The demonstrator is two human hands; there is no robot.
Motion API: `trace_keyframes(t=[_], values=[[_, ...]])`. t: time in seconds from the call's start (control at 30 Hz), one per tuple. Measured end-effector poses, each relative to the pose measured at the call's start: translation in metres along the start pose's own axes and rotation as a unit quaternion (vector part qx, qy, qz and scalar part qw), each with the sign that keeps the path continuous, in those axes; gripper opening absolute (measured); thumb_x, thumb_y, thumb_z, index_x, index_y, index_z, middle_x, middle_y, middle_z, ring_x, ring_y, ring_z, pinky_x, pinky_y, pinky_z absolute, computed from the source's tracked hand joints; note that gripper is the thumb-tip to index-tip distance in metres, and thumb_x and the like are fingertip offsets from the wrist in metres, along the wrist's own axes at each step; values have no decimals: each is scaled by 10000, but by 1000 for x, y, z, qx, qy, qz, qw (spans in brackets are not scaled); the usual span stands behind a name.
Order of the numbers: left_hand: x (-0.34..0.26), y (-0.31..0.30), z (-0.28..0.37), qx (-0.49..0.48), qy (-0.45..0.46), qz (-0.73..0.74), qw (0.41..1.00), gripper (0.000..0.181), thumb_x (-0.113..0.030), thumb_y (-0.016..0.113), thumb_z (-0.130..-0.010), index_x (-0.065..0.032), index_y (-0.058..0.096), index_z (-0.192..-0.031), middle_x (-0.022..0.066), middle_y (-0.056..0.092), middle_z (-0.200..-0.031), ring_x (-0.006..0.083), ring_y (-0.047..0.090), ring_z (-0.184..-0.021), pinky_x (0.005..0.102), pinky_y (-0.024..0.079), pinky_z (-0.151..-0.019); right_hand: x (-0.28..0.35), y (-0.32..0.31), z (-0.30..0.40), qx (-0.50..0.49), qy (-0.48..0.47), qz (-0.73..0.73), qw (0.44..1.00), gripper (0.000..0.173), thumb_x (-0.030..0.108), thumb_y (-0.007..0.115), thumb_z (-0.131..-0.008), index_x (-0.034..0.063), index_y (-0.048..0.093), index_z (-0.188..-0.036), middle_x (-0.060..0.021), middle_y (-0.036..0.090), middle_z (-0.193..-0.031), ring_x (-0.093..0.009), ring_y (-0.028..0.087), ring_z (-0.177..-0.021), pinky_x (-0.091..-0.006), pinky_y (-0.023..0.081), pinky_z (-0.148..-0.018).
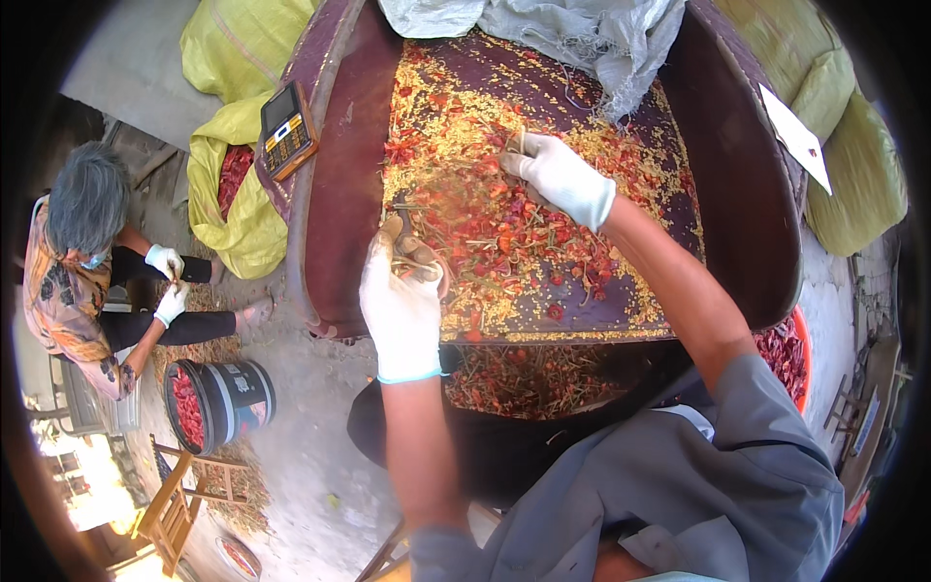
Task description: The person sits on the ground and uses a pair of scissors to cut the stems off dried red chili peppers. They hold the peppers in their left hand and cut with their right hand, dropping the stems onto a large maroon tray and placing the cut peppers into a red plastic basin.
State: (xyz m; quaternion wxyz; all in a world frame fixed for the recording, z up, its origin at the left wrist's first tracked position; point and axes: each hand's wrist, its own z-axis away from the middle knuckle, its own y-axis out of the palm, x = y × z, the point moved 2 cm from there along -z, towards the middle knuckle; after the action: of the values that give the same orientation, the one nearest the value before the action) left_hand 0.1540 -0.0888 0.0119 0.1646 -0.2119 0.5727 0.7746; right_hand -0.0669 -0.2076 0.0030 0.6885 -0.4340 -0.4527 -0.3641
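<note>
My left hand (401,309), in a white glove with soiled fingertips, is curled around a small bunch of dried stems (401,268) above the near left part of the heap. A thin, pale stem (521,138) shows at the fingertips of my right hand (556,171), gloved too, which is over the middle of the heap. Between and below the hands lie broken red dried chillies (509,236), stems and loose yellow seeds (429,109). They cover the flat maroon bed (582,313) of a high-sided, sofa-like piece.
A keypad phone (287,131) rests on the left side wall. White woven sacking (567,36) covers the far end. Left are a yellow-green sack (240,240), a black bucket of chillies (218,404), a wooden chair (171,509) and a seated person (80,291). An orange-rimmed tub (804,356) stands right.
</note>
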Motion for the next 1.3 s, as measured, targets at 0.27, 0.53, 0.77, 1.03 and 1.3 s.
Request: trace_keyframes(t=[0.27,0.53,0.77,1.03,1.3], values=[[47,-16,12,26,-58,-145,987,349,-253,607,-988,14,600,-1212,60,629,-937,174,614,-829,274,502,-658,-21,14,157,6,93,-260,961,86,128,564,-984,52,601,-1000,-33,653,-739,-34,401,-449,-215,286,-407],[110,-5,116,151,-20,-601,785,284,-145,593,-977,43,636,-1185,157,704,-1026,239,697,-914,330,551,-800,-74,34,228,38,-103,191,975,220,292,658,-905,74,630,-914,-124,672,-829,-317,685,-786,-424,544,-702],[96,-24,151,130,70,-786,600,231,-142,648,-922,-31,690,-1121,169,694,-1070,333,676,-985,384,530,-858,-97,48,248,190,-147,391,889,319,148,661,-814,47,615,-1113,-172,608,-1067,-344,681,-910,-450,552,-760],[81,-22,113,4,121,-776,619,254,-227,673,-919,-24,730,-1061,173,729,-888,300,715,-816,369,541,-755,-72,22,240,93,-121,287,946,176,262,587,-932,106,666,-924,-177,665,-779,-389,658,-757,-488,519,-694],[80,-17,25,-14,278,-877,392,274,-292,704,-864,-64,740,-1011,137,711,-954,323,669,-935,403,517,-833,-63,8,202,268,-146,201,931,257,345,605,-916,118,725,-917,-120,706,-781,-314,683,-757,-426,519,-723]])
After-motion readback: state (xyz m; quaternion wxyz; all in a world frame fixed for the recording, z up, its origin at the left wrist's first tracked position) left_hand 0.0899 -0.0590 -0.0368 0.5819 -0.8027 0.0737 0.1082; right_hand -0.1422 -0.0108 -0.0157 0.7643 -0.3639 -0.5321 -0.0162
